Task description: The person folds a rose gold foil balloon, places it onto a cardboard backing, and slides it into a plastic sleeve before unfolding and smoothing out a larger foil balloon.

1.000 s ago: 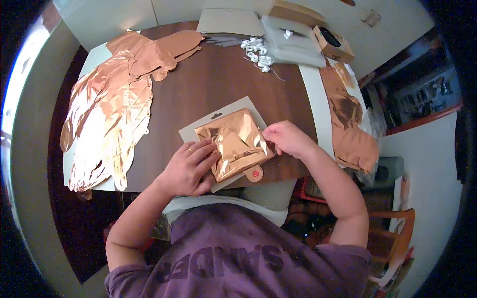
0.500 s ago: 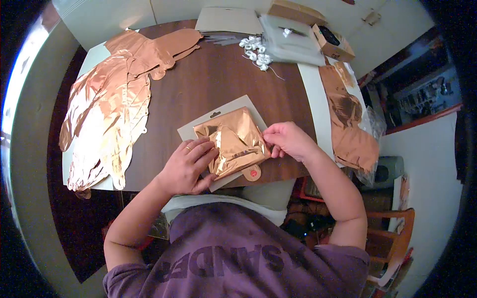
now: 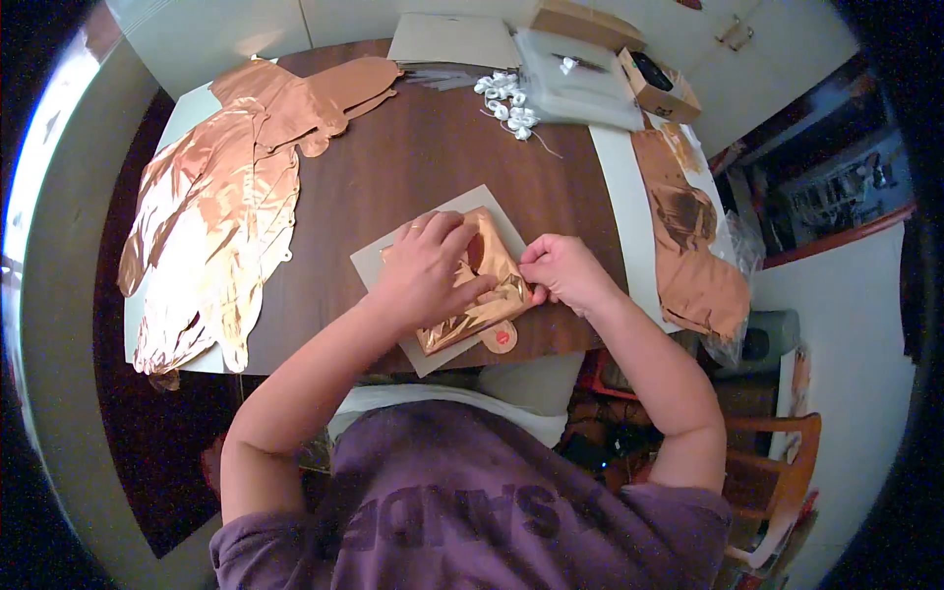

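Note:
A folded copper-coloured foil balloon [image 3: 501, 258] lies on a grey card [image 3: 369, 264] near the front of the brown table. My left hand [image 3: 433, 265] rests spread and flat across the top of the foil, covering much of it and the card's upper hole. At the right edge of the foil, my right hand [image 3: 562, 272] pinches a corner between thumb and fingers. A round tab with a red mark [image 3: 501, 337] sticks out from under the foil at the front.
Flat foil balloons [image 3: 221, 206] are piled at the left, and another foil piece [image 3: 683, 231] lies at the right. Along the back are white string coils [image 3: 509, 103], clear plastic bags [image 3: 575, 84], a cardboard box [image 3: 659, 84] and a stack of cards [image 3: 452, 41].
My left hand has moved from the foil's lower left edge up and right onto its top. My right hand keeps its pinch at the right corner.

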A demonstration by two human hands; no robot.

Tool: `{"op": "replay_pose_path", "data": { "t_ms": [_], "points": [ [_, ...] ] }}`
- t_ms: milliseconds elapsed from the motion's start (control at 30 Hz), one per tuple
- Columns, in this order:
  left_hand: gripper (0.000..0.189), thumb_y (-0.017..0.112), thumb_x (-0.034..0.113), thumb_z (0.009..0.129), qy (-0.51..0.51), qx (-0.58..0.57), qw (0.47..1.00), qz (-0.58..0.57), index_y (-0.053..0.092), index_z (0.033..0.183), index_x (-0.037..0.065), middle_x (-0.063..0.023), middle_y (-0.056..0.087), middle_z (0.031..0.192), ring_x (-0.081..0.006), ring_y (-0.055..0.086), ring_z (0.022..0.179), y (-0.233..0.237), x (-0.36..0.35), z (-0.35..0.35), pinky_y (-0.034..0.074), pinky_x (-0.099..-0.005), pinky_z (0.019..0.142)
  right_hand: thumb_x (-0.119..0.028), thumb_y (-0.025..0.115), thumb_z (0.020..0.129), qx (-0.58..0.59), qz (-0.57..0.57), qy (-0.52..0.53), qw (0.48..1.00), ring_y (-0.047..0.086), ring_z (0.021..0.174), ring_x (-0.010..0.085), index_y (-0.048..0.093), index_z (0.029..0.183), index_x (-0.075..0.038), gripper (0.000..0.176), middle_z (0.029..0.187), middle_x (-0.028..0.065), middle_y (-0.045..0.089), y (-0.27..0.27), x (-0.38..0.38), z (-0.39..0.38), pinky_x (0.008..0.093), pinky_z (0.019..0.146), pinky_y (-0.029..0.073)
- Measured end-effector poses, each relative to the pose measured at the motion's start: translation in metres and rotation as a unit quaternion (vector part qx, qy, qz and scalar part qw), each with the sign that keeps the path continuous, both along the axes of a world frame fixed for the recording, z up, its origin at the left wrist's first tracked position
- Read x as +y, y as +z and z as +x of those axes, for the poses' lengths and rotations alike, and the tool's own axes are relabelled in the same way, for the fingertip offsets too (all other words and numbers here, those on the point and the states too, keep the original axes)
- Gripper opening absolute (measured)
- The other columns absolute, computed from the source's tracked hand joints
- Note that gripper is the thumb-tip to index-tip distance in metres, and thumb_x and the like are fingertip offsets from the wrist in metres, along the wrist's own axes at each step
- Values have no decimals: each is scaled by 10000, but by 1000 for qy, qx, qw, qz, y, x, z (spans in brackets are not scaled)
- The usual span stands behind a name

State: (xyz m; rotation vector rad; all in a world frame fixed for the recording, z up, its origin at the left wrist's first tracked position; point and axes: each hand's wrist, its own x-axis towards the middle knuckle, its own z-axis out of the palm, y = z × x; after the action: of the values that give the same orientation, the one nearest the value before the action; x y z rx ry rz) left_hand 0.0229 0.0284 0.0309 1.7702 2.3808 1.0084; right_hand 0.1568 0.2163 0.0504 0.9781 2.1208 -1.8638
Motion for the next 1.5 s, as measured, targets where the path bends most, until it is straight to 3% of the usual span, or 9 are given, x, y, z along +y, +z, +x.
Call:
{"op": "replay_pose_path", "data": {
  "t_ms": [267, 367, 667, 767, 967, 1367, 1500],
  "points": [
    [694, 747, 471, 767, 55, 24, 998, -18, 544, 1298, 74, -158, 540, 1240, -372, 490, 1175, -13, 21, 8, 393, -476, 1004, -36, 653, 873, 53, 12, 18, 998, 592, 512, 141, 602, 952, 19, 109, 725, 69, 650, -9, 2, 0, 270, 471, 480],
    [704, 744, 471, 771, 65, 27, 997, -16, 536, 1315, 75, -158, 533, 1252, -368, 484, 1183, -15, 21, 10, 389, -483, 1006, -17, 645, 890, 27, -5, 19, 999, 578, 529, 88, 595, 955, 25, 92, 758, 55, 650, 1, -3, -5, 210, 481, 458],
    [696, 721, 463, 795, 82, 40, 996, -16, 528, 1323, 52, -156, 532, 1255, -369, 481, 1182, -17, 21, 13, 386, -487, 1011, -194, 630, 939, 6, 67, 31, 997, 538, 512, 80, 597, 1012, -4, 206, 845, 64, 676, 14, 5, 21, 185, 459, 407],
    [684, 718, 451, 803, 86, 35, 996, -18, 530, 1317, 41, -159, 532, 1250, -368, 481, 1180, -17, 22, 13, 388, -484, 1008, -193, 629, 945, -44, 9, 32, 998, 556, 528, 76, 592, 1033, -15, 201, 859, 71, 682, 20, 3, 37, 184, 470, 419],
    [666, 725, 425, 806, 83, 29, 996, -17, 536, 1303, 25, -167, 535, 1245, -368, 485, 1167, -14, 22, 14, 388, -470, 1016, -182, 658, 931, 4, -61, 15, 998, 615, 556, 103, 608, 1005, -14, 190, 853, 75, 687, 8, -7, 45, 214, 445, 432],
    [629, 711, 409, 826, 86, 21, 996, -5, 548, 1287, 15, -173, 538, 1251, -373, 482, 1174, -18, 23, 11, 382, -469, 1023, -183, 666, 929, -46, 22, 16, 999, 590, 570, 80, 626, 906, -21, 169, 811, 44, 664, 12, -14, 22, 205, 473, 433],
    [620, 713, 402, 823, 87, 21, 996, 6, 550, 1284, 21, -173, 539, 1248, -371, 487, 1169, -18, 23, 11, 386, -470, 1011, -177, 665, 922, 15, 36, -16, 999, 612, 565, 108, 618, 863, -29, 166, 743, 40, 660, -1, -14, 23, 245, 464, 433]
  ]
}}
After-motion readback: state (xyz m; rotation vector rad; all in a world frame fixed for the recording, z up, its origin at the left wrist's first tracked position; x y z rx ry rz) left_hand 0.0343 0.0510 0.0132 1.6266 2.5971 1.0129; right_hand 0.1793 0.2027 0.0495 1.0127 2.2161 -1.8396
